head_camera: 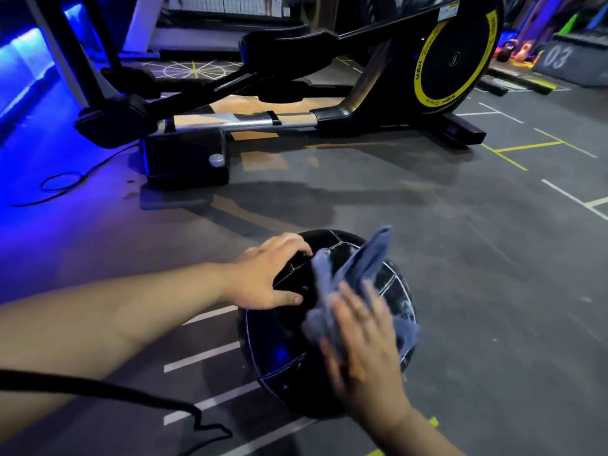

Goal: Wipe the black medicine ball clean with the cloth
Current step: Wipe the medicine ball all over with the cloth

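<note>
The black ball (pixel 279 340) lay on the grey floor (pixel 460 258), the left hand (pixel 266 274) gripping its top with curled fingers while the blurred right hand (pixel 362 340) pressed the blue cloth (pixel 365 258) on it with straight fingers.

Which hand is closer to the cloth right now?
Right. The right hand presses on the cloth; the left hand grips the medicine ball beside the cloth's left edge.

One head-worn camera (wide-angle) looks forward and down, close above the left hand (pixel 265 277) and right hand (pixel 363 343).
</note>
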Motion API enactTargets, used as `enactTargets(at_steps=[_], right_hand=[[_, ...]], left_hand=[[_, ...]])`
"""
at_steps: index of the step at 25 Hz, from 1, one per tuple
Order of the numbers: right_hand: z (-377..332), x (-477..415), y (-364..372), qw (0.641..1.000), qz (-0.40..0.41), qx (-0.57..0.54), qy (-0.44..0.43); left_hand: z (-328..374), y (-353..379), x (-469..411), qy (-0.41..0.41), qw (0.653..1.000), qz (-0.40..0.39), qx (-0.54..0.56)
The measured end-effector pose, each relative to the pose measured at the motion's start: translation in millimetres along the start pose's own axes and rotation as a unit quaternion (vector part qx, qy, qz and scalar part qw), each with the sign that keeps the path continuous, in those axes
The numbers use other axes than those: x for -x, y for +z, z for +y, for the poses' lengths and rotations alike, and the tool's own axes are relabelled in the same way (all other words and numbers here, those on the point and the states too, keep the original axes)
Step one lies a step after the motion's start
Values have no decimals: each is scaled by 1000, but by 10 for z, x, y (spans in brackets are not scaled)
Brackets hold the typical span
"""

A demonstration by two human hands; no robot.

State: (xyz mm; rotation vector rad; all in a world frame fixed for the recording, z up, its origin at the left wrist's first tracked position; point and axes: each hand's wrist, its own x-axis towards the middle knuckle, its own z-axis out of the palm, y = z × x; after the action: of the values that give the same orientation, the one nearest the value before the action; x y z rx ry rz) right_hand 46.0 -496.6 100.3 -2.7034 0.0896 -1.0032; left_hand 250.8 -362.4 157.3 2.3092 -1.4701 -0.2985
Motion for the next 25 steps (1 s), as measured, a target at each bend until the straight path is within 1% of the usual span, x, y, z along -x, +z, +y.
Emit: enactTargets(at_steps=[1, 3, 4, 5, 6, 7, 8, 9, 10, 11, 12, 14, 16, 18, 19, 21, 22, 23, 25], right_hand=[[-88, 153, 48, 996, -25, 19, -84], [-131, 292, 66, 970, -87, 56, -219], [-59, 244, 25, 962, -102, 57, -246], [19, 145, -20, 963, -104, 53, -242], [107, 34, -61, 971, -96, 46, -215], [226, -97, -112, 984, -77, 32, -157], [367, -231, -172, 997, -46, 8, -69], [498, -337, -216, 999, -16, -27, 35], [590, -418, -248, 990, 1, -61, 128], [620, -474, -260, 978, -1, -84, 193], [611, -493, -258, 969, -15, -91, 230], [545, -492, -259, 965, -39, -76, 247], [494, -530, -311, 968, -53, -79, 232], [561, -626, -346, 968, -65, -108, 215], [631, -677, -342, 958, -68, -130, 245], [768, -793, -325, 917, -71, -170, 353], [816, -826, -311, 903, -81, -169, 388], [830, -845, -299, 897, -97, -159, 401], [759, -878, -303, 900, -114, -149, 394]], left_hand=[[-39, -1, 42, 1, 1000, 3, 4], [-71, -4, 107, 1, 1000, -1, 17], [-73, -6, 125, -2, 1000, -10, 20], [-84, -8, 133, -9, 1000, -18, 20], [-90, -18, 140, -17, 999, -23, 17], [-99, -23, 129, -21, 999, -25, 8], [-93, -40, 112, -23, 999, -29, -5], [-78, -54, 89, -26, 999, -37, -18], [-39, -72, 59, -26, 998, -43, -33], [-14, -85, 24, -25, 998, -44, -47], [15, -91, -6, -23, 997, -45, -58], [33, -93, -13, -18, 996, -41, -71], [-28, -112, 55, -20, 996, -41, -83], [-103, -170, 146, -31, 993, -52, -106], [-126, -197, 190, -37, 990, -61, -118], [-118, -211, 289, -43, 987, -76, -134], [-104, -207, 336, -41, 987, -76, -136], [-102, -204, 380, -38, 987, -76, -136], [-128, -228, 460, -36, 986, -75, -143]])
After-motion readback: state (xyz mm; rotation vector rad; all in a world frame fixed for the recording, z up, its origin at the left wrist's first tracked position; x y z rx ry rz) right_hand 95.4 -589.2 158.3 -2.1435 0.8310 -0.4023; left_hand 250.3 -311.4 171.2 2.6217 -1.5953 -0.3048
